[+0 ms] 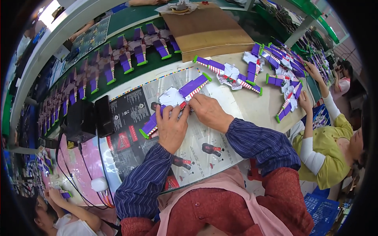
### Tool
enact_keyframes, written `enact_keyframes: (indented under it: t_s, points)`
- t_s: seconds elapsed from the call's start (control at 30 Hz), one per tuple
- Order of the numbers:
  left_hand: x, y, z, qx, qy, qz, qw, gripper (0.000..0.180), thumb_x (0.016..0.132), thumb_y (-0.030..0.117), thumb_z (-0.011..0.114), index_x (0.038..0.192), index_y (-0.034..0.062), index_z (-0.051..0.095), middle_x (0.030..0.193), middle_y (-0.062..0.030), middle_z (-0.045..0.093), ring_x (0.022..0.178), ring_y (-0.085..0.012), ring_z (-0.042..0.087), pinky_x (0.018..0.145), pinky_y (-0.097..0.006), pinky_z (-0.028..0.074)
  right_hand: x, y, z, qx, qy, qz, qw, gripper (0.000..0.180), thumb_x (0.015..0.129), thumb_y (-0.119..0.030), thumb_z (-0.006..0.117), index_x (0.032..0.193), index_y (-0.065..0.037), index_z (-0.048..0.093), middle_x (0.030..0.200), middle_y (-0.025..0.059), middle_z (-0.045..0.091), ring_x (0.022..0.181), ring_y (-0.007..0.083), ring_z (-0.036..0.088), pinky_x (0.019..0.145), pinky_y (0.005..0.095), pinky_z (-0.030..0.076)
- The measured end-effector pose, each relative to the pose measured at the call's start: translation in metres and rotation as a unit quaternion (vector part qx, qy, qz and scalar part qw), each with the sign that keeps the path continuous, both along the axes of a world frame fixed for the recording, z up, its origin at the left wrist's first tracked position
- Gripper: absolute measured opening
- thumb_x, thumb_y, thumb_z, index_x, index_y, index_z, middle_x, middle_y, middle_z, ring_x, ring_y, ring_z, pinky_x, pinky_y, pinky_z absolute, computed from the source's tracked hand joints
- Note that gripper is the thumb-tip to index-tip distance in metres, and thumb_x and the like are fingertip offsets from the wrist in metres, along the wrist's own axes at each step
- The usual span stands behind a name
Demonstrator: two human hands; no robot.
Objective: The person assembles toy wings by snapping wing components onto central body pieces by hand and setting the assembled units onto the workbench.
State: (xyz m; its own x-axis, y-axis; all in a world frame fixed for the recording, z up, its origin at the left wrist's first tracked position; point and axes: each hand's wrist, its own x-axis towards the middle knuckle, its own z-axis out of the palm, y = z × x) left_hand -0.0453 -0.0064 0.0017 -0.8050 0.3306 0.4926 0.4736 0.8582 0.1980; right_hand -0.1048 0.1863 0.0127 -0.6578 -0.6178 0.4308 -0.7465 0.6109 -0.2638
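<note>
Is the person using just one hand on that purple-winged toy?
No, the left hand and the right hand are both on the purple-winged toy.

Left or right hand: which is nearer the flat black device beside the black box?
Left. The left hand is to the device's right, on the purple-winged piece; the right hand, on the same piece, is farther right.

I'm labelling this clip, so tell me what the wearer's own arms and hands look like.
The left hand and right hand are bare, without gloves. Dark blue, pale-striped sleeve covers gather at the wrists; dark red patterned sleeves show above them.
</note>
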Motion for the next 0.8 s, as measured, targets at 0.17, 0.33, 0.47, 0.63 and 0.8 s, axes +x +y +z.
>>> enact_keyframes:
  t_s: [0.17, 0.33, 0.47, 0.63, 0.8]
  points:
    - [0.000, 0.003, 0.000, -0.003, -0.011, 0.013, 1.000, 0.050, 0.081, 0.009, 0.075, 0.131, 0.0124, 0.071, 0.120, -0.0048, 0.060, 0.120, -0.0288, 0.052, 0.119, -0.065, 0.028, -0.001, 0.001, 0.002, 0.011, 0.002, -0.005, 1.000, 0.022, 0.081, -0.003, 0.069, 0.103, 0.000, 0.063, 0.099, 0.0138, 0.060, 0.094, 0.0296, 0.068, 0.075, 0.0399, 0.059]
    - [0.001, 0.004, 0.000, -0.014, -0.004, 0.010, 1.000, 0.049, 0.082, 0.011, 0.075, 0.131, 0.0127, 0.071, 0.121, -0.0048, 0.060, 0.121, -0.0290, 0.052, 0.120, -0.066, 0.028, 0.000, 0.003, 0.002, 0.004, 0.001, -0.003, 1.000, 0.024, 0.083, 0.001, 0.068, 0.106, 0.000, 0.061, 0.099, 0.0146, 0.060, 0.092, 0.0328, 0.067, 0.074, 0.0423, 0.058]
    - [0.002, 0.003, 0.000, -0.027, -0.004, 0.008, 1.000, 0.048, 0.084, 0.012, 0.074, 0.131, 0.0128, 0.071, 0.122, -0.0047, 0.059, 0.121, -0.0292, 0.052, 0.120, -0.066, 0.027, 0.001, 0.001, 0.005, 0.010, 0.003, -0.005, 1.000, 0.023, 0.084, 0.001, 0.068, 0.105, 0.000, 0.061, 0.099, 0.0142, 0.060, 0.093, 0.0321, 0.067, 0.074, 0.0419, 0.058]
    - [0.003, 0.002, 0.004, -0.034, -0.017, 0.011, 0.999, 0.048, 0.084, 0.013, 0.073, 0.132, 0.0136, 0.071, 0.122, -0.0044, 0.059, 0.121, -0.0291, 0.051, 0.120, -0.067, 0.028, 0.000, -0.003, 0.017, 0.042, -0.042, -0.049, 0.997, 0.033, 0.088, -0.003, 0.068, 0.119, -0.001, 0.058, 0.099, 0.0178, 0.063, 0.085, 0.0382, 0.069, 0.070, 0.0462, 0.057]
    - [0.004, 0.002, 0.004, -0.040, -0.022, 0.010, 0.999, 0.052, 0.081, 0.007, 0.074, 0.132, 0.0174, 0.070, 0.121, -0.0073, 0.060, 0.121, -0.0306, 0.052, 0.120, -0.065, 0.028, -0.020, 0.000, 0.035, 0.036, -0.160, -0.072, 0.984, 0.060, 0.096, -0.005, 0.066, 0.153, -0.012, 0.047, 0.083, 0.0162, 0.072, 0.069, 0.0349, 0.073, 0.061, 0.0432, 0.058]
